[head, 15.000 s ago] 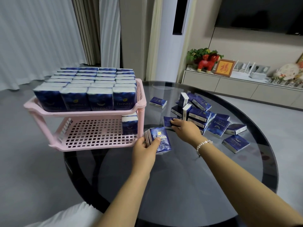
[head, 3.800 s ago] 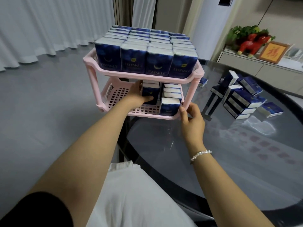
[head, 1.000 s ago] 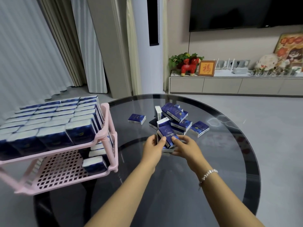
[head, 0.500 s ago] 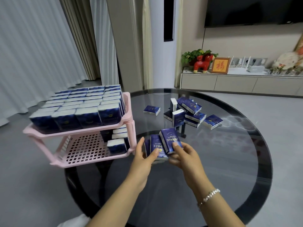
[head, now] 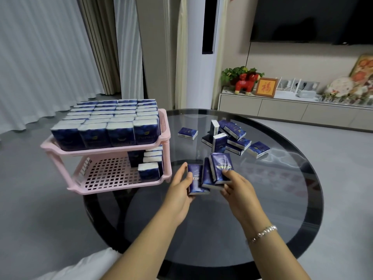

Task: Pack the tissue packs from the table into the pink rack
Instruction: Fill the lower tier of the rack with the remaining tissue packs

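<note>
Over the round glass counter (head: 272, 199), I hold a small fan of blue tissue packs (head: 210, 172) between both hands. My left hand (head: 179, 188) grips the nearest pack, thumb curled across its face; my right hand (head: 236, 186) pinches the other packs from beneath, fingers curled under their lower edge. The bundle hangs above the glass, just right of the pink rack (head: 121, 150). The rack's upper tier is filled with upright packs in tight rows; its lower tier carries one short column of packs against the right-hand wall, the rest of the grid floor bare. A loose pile of packs (head: 232, 136) lies farther back on the counter, one pack (head: 187, 133) lying apart to its left.
</note>
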Motion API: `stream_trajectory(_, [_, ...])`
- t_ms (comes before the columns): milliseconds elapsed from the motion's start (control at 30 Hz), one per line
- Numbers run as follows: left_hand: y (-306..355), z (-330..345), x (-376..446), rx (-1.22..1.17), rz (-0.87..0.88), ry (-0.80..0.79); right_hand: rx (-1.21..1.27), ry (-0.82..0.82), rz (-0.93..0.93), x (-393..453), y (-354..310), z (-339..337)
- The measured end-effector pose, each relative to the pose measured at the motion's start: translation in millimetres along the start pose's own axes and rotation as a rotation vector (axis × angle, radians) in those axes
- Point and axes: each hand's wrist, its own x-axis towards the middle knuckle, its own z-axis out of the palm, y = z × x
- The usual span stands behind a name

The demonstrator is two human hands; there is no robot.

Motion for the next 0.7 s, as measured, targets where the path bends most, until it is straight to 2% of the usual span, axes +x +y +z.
stream_trajectory(167, [2.3,-1.8,1.1,-0.019,-0.004,-0.008,-0.019,-0.063,0.004,-3.2,0.7,-0.7])
stream_trajectory(400, [-6.9,1.4,0.7,0.11,0.045,0.069,-0.36,-0.266,-0.079,-6.7,6.0,12.4])
stream_trajectory(567, [-4.3,3.0,3.6,-0.108,0.04,0.03,-0.249,-0.427,0.033,-0.9,7.2,8.7])
stream_trajectory(633, [1.6,-2.2,5.0,-0.02,0.048,-0.016,-0.277,-0.421,-0.044,4.3,5.1,-0.4])
stream_trajectory(700, [6.9,-13.5,6.9,0.224,0.064,-0.095,-0.478,-0.446,-0.146,8.8,-2.6,-11.1])
